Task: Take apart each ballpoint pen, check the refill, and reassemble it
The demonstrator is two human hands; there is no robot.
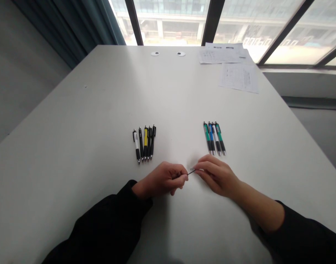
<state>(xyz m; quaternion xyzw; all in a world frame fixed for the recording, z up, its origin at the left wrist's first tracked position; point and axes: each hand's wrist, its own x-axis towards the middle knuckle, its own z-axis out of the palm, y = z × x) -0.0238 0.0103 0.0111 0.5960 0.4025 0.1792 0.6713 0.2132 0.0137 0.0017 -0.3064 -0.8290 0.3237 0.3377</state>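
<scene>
Dark pen refill (192, 171) sits pinched at lower centre between the fingers of the left hand (159, 179) and right hand (217, 176), while five pens (144, 143) and four pens (214, 138) lie whole on the desk (74, 146).

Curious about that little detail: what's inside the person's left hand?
A thin dark rod, perhaps a pen refill, sticks out of the left hand toward the right hand's fingertips; the curled fingers cover the rest of it.
</scene>
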